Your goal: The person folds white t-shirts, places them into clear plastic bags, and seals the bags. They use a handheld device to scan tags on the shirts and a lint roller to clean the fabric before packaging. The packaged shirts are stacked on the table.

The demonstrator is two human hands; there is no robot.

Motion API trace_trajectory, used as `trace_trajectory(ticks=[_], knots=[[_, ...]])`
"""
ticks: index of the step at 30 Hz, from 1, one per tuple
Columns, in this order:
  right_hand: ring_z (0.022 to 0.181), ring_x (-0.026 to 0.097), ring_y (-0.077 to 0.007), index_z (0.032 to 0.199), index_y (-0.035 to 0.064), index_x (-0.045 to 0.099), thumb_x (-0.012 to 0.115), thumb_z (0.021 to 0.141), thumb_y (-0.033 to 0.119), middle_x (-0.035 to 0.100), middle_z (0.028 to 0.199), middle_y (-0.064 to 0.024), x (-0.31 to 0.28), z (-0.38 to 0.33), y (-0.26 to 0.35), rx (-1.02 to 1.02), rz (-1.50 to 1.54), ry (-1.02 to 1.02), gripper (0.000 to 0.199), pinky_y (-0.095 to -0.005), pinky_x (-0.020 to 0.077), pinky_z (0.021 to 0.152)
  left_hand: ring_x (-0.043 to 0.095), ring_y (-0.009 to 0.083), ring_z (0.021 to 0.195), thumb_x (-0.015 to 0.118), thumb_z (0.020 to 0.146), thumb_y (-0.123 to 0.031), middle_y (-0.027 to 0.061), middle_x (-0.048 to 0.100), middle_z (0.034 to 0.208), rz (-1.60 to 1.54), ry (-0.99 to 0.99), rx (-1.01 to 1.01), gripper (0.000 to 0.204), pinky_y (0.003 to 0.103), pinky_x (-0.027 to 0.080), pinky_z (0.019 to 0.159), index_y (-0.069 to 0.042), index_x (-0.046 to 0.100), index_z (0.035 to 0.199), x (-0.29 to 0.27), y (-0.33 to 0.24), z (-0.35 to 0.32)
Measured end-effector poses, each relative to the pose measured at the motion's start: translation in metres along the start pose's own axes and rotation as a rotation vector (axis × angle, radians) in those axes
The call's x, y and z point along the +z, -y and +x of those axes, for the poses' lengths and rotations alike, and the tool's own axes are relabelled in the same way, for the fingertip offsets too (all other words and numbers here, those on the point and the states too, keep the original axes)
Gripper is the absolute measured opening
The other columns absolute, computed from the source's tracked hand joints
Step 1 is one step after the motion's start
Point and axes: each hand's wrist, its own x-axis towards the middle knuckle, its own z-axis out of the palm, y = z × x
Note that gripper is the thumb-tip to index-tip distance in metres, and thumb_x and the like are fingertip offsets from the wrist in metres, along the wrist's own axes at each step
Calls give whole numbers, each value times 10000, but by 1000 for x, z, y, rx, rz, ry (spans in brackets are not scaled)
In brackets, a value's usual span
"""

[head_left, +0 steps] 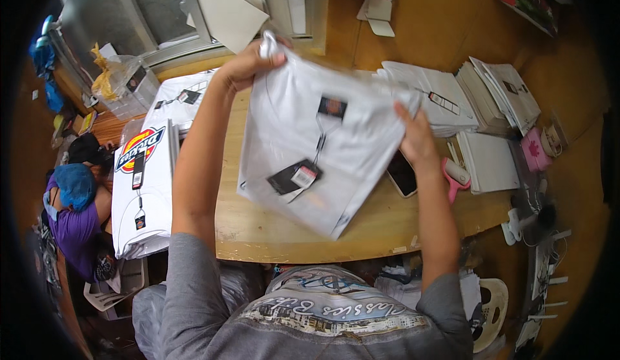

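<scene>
Head view: left hand (pixel 248 66) pinches the top corner of the bagged shirt (pixel 316 147), right hand (pixel 416 142) grips its right edge; shirt is held above the table (pixel 387 221), centre frame. Judgement: keep both grips taut and level so the bag stays flat and the hang tag (pixel 294 179) lies square.

Bagged white shirt (pixel 323 140): folded flat inside a clear plastic bag, held up off the desk (pixel 381 224), tilted, with its lower corner pointing down toward the desk's near edge. Bag's top end is bunched at the upper left; the right edge is pinched about mid-height. Small dark label sits near the collar area (print too small to tell). A black hang tag (pixel 294 178) with a white sticker hangs on a thin string toward the lower left of the fold. Plastic looks smooth and slightly glossy, with the bottom end slack.
</scene>
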Motion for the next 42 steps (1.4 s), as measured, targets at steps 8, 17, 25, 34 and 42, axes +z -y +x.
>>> trace_trajectory(ticks=[8, 17, 25, 34, 42], knots=[[740, 482, -64, 916, 12, 572, 544, 810, 123, 567, 849, -13, 57, 46, 60, -478, -544, 120, 156, -197, 401, 698, 530, 140, 754, 602, 726, -208, 44, 585, 787, 44, -391, 381, 197, 256, 390, 711, -42, 570, 826, -8, -28, -60], [942, 542, -182, 808, -25, 607, 462, 705, -91, 589, 976, -106, -70, -88, -86, 32, -1045, 373, 190, -253, 400, 828, 444, 231, 1027, 604, 705, -83, 135, 503, 1100, 592, -217, -164, 283, 353, 349, 864, -78, 579, 987, 59, 156, -244], [686, 578, -176, 826, -24, 600, 597, 680, 11, 595, 800, -120, 77, -107, -174, 141, -703, 483, 150, -255, 450, 626, 485, 130, 364, 455, 849, -176, 114, 597, 602, 179, -542, -752, 501, 241, 394, 360, -30, 218, 1265, 90, 151, -250], [675, 555, -244, 763, -11, 580, 637, 612, 11, 534, 791, -120, 120, -126, -211, 235, -763, 695, 163, -327, 438, 622, 450, 114, 347, 447, 847, -106, 82, 555, 567, -4, -718, -603, 326, 243, 355, 328, -42, 327, 1143, 109, 176, -269], [736, 505, -299, 650, 4, 501, 647, 602, 31, 478, 752, -118, 127, -135, -207, 158, -904, 656, 156, -372, 403, 640, 439, 107, 343, 478, 822, -89, 79, 561, 560, 20, -743, -555, 278, 243, 333, 322, -52, 341, 1061, 110, 178, -273]])
